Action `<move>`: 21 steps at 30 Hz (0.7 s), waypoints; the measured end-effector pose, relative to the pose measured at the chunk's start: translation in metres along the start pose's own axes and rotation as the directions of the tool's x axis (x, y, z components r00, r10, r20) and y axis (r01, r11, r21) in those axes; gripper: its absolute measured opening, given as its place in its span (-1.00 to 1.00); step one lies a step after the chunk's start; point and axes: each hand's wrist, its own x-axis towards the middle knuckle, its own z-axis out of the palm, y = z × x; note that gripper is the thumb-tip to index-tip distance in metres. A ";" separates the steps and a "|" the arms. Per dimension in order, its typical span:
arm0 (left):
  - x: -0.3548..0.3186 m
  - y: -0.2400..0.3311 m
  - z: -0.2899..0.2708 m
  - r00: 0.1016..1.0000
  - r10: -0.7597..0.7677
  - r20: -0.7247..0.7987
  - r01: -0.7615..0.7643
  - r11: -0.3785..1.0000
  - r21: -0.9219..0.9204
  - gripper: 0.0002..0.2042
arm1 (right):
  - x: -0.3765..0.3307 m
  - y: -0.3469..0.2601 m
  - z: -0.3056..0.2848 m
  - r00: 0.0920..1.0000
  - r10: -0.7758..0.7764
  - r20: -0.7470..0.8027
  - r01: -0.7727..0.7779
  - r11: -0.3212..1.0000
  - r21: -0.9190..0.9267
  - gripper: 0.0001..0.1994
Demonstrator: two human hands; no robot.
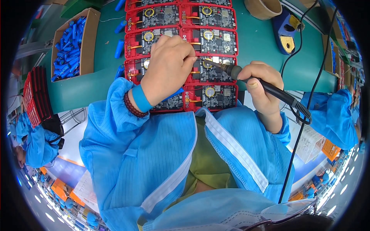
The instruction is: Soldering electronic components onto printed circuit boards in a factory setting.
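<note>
The right hand (264, 86), right of centre, is closed around the black handle of a soldering iron (275, 92), fingers wrapped over it and thumb along the near side. The iron points to the left of the frame, its metal tip over the upper left part of a circuit board (216, 74), close to the board's yellow-ringed round cell (207, 64); contact at the tip cannot be confirmed. This board sits in a red housing (189, 79) at upper centre, in the right column of a two-column array, directly above the lowest visible unit. The left hand (169, 63) lies over the left column, back of the hand uppermost, fingers bent, with thumb and forefinger drawn together just left of the iron's tip; whether anything is held between them cannot be told, the other fingertips being hidden. A blue wristband (142, 98) and a dark beaded bracelet (133, 106) encircle the left wrist. At upper left, a cardboard box (89, 42) contains many blue cylinders (69, 54), with further loose cylinders (119, 49) lying between box and array. At upper right, a blue stand (280, 29) with a yellow pad stands near a beige round container (264, 8). All rest on a green work surface (104, 50).
</note>
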 end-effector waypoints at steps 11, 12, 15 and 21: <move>0.001 0.000 0.003 0.999 0.026 -0.042 -0.025 0.999 0.027 -0.94 | -0.002 0.003 0.003 0.999 0.033 -0.022 -0.033 0.999 -0.023 -0.85; 0.001 0.000 0.003 0.999 0.025 -0.042 -0.024 0.999 0.026 -0.94 | -0.002 0.003 0.004 0.999 0.033 -0.022 -0.034 0.999 -0.022 -0.85; 0.001 0.000 0.005 0.998 0.042 -0.056 -0.040 0.999 0.030 -0.95 | -0.001 0.005 0.005 1.000 0.017 -0.025 -0.018 1.000 -0.017 -0.85; 0.000 0.000 0.007 0.995 0.059 -0.079 -0.055 0.997 0.050 -0.95 | -0.002 0.001 0.004 0.997 -0.078 0.015 0.079 0.993 -0.089 -0.84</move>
